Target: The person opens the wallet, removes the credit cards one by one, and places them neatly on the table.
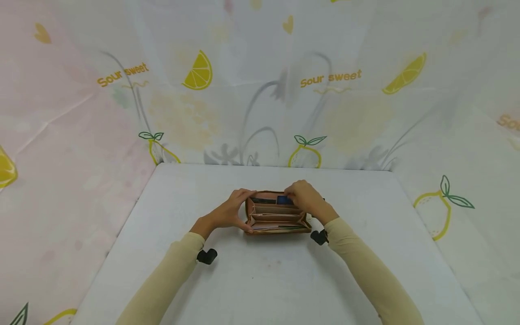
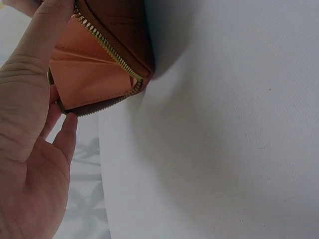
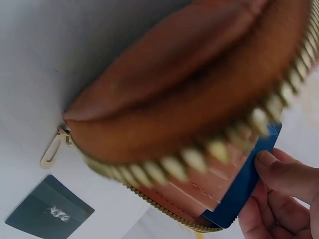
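A brown zip-around wallet [image 1: 279,211] stands unzipped on the white table, its several compartments facing up. My left hand [image 1: 229,212] grips its left end, thumb at the near edge and fingers at the far edge. With my right hand [image 1: 306,197] I pinch a blue card [image 3: 239,186] between thumb and fingers; the card is partly inside a slot along the wallet's far wall. The brass zipper teeth [image 2: 107,44] are spread apart in the left wrist view. A gold zipper pull [image 3: 51,152] hangs at the wallet's corner in the right wrist view.
A dark green card [image 3: 50,210] with a pale mark lies on the table beside the wallet's right end. Papers or cards [image 1: 280,227] show in the wallet's near compartment. A lemon-printed cloth [image 1: 252,108] rises behind the white table [image 1: 260,280].
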`<state>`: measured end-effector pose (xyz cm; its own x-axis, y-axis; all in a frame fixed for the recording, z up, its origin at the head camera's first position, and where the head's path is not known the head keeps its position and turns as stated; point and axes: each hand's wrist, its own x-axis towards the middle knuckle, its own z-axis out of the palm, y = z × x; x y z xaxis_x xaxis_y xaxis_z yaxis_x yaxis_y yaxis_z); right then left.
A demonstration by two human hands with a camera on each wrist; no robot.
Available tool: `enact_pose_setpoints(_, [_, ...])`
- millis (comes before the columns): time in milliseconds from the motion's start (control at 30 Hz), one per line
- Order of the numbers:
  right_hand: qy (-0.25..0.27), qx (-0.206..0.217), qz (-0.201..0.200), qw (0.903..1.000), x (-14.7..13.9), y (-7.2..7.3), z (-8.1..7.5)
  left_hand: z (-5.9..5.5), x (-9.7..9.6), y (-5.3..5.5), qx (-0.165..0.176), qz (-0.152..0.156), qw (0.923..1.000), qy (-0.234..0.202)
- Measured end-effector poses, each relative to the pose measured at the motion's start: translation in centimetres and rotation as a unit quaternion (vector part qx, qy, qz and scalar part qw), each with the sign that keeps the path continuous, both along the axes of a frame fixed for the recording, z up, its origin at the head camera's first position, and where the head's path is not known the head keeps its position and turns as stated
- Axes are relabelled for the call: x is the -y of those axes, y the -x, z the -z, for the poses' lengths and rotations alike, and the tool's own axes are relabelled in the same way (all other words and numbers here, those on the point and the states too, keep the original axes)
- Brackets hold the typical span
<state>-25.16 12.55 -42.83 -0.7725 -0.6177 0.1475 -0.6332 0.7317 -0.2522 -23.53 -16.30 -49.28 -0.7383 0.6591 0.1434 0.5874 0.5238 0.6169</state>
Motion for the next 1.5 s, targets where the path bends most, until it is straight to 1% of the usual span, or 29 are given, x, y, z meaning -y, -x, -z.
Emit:
enact_pose_setpoints(100, [0.022, 0.011, 0.001, 0.9997, -0.2, 0.0, -0.5, 0.1, 0.0, 0.1, 0.002, 0.002, 1.0000, 0.003])
enact_pose_setpoints(233, [0.090, 0.011, 0.017, 0.9957, -0.6, 0.1, -1.1, 0.1, 0.0, 0.1, 0.004, 0.000, 1.0000, 0.005])
enact_pose_setpoints(333, [0.141, 0.003, 0.033, 0.9894, -1.1, 0.1, -1.2, 0.1, 0.0, 0.1, -0.004, 0.002, 1.0000, 0.000])
enact_pose_setpoints(400, [0.162, -0.001, 0.045, 0.9858, -1.5, 0.2, -1.2, 0.1, 0.0, 0.1, -0.008, 0.004, 1.0000, -0.003])
enact_pose_setpoints(467, [0.186, 0.009, 0.067, 0.9802, -2.1, 0.3, -1.1, 0.1, 0.0, 0.1, -0.011, 0.006, 0.9999, -0.002])
enact_pose_setpoints(533, [0.210, 0.027, 0.093, 0.9730, -2.6, 0.3, -1.1, 0.0, 0.0, 0.2, -0.008, 0.004, 1.0000, 0.002])
enact_pose_setpoints(633, [0.256, 0.064, 0.139, 0.9545, -3.6, 0.4, -1.2, 0.0, 0.0, 0.2, -0.003, 0.002, 1.0000, 0.007])
enact_pose_setpoints(767, [0.314, 0.118, 0.189, 0.9230, -5.6, 0.6, -1.2, 0.0, 0.0, 0.2, -0.005, 0.004, 1.0000, 0.004])
enact_pose_setpoints(900, [0.346, 0.170, 0.227, 0.8944, -8.0, 0.5, -0.7, 0.1, 0.0, 0.2, -0.012, 0.008, 0.9999, -0.001])
enact_pose_setpoints(1000, [0.366, 0.202, 0.249, 0.8738, -9.9, 0.4, 0.1, 0.1, -0.1, 0.2, -0.010, 0.006, 0.9999, 0.001])
enact_pose_setpoints(1100, [0.375, 0.224, 0.267, 0.8591, -11.8, 0.2, 1.2, 0.1, -0.1, 0.2, -0.009, 0.003, 0.9999, 0.004])
enact_pose_setpoints(1233, [0.372, 0.250, 0.296, 0.8435, -13.8, -0.4, 2.6, 0.1, 0.0, 0.2, -0.008, 0.001, 1.0000, 0.005])
enact_pose_setpoints(1300, [0.371, 0.265, 0.310, 0.8342, -14.5, -0.7, 3.4, 0.2, 0.0, 0.2, -0.008, 0.001, 1.0000, 0.002])
enact_pose_setpoints(1367, [0.373, 0.281, 0.325, 0.8227, -15.2, -0.9, 4.1, 0.2, 0.0, 0.2, -0.009, 0.001, 1.0000, 0.002])
enact_pose_setpoints(1500, [0.358, 0.302, 0.347, 0.8125, -16.1, -1.3, 5.5, 0.3, -0.1, 0.2, -0.013, 0.001, 0.9999, 0.002])
